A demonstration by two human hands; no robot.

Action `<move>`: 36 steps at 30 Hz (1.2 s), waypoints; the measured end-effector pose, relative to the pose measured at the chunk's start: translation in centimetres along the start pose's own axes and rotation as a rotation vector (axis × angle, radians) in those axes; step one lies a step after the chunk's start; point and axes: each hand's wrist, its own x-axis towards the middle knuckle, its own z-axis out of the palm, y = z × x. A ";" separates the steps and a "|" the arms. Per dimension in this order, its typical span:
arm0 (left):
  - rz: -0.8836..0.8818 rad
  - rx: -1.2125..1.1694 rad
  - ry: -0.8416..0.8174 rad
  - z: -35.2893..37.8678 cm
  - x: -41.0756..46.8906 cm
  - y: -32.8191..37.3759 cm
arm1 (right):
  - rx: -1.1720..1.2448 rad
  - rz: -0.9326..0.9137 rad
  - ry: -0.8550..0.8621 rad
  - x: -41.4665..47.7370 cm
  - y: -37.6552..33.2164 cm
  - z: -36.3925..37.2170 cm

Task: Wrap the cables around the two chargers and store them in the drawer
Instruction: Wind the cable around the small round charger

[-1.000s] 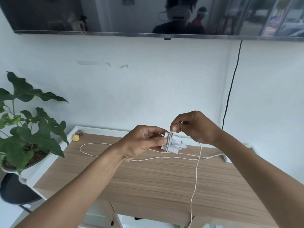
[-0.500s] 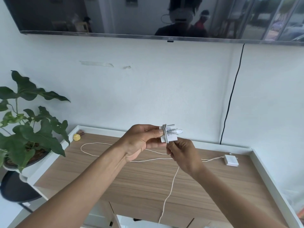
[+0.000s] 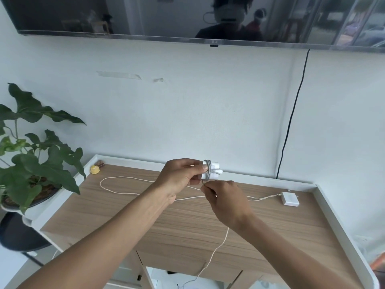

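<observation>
A home, most likely a living room: a wide television (image 3: 145, 15) is fixed to the plain white far wall, its black lead (image 3: 291, 113) hanging down behind a wood-topped cabinet (image 3: 270, 226) with a raised white rim. At the left a leafy potted plant (image 3: 41, 163) stands on a dark stool (image 3: 18, 232). A white charger (image 3: 290, 199) and its cable (image 3: 125, 177) lie on the cabinet, and bits of old tape (image 3: 118, 75) cling to the wall

The only readable mark is a faint LG logo (image 3: 214, 41) on the television (image 3: 125, 35) bezel.
</observation>
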 end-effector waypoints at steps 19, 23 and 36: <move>0.326 0.242 -0.092 -1.0 0.5 -1.6 | -0.354 -0.120 -0.087 2.2 -1.5 -8.4; 0.321 0.284 -0.244 -1.3 0.6 -0.9 | -0.374 -0.177 -0.093 3.2 -1.4 -9.6; 0.146 -0.098 -0.528 -1.7 -0.9 0.4 | 0.375 -0.009 -0.090 3.7 2.3 -7.4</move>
